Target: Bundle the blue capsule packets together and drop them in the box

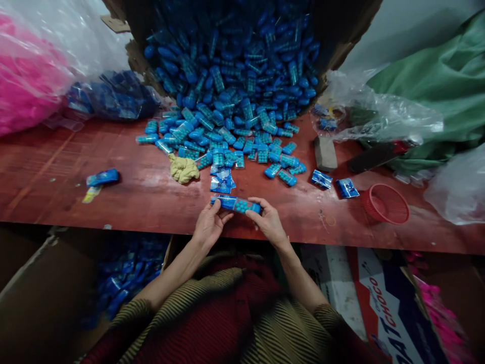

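Near the front edge of the table, my left hand (210, 222) pinches the left end of a blue printed sleeve (227, 201). My right hand (268, 220) grips the blue end of a small clear container of blue balls (241, 206). Sleeve and container meet end to end between my hands; whether one is inside the other I cannot tell. Just beyond them lie several flat blue printed sleeves (222, 182). A crumpled yellow cloth (184, 168) sits to their left. Behind, many similar blue containers (212, 134) spill over the table.
An open cardboard box (352, 35) full of blue containers stands at the back. Rightward are a grey block (325, 154), blue packets (347, 188) and a red basket (385, 203). A blue wrapped piece (102, 177) lies left. Below the edge, a box holds blue packages (127, 273).
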